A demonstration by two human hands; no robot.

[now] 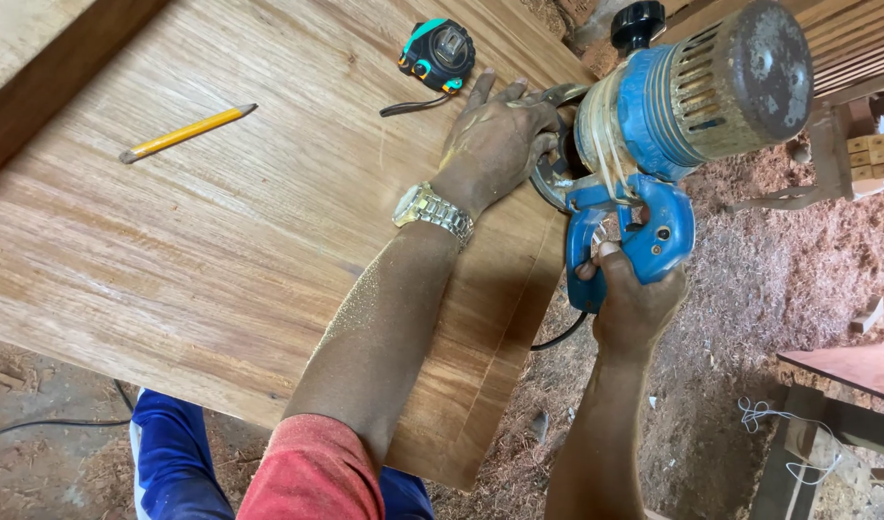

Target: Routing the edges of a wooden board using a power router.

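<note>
Sawdust floor (731, 289); on the wooden worktop (221, 241), left hand (495, 144) presses the router (673, 125) base, right hand (630, 299) clamps its handle at the right edge, already profiled nearer the person.

Red sleeve (312, 472), silver wristwatch (432, 210), blue trousers (177, 453)

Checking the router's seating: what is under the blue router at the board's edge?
The blue router sits on a round metal base at the wooden board edge. The left hand covers part of the base; the bit is hidden.
</note>
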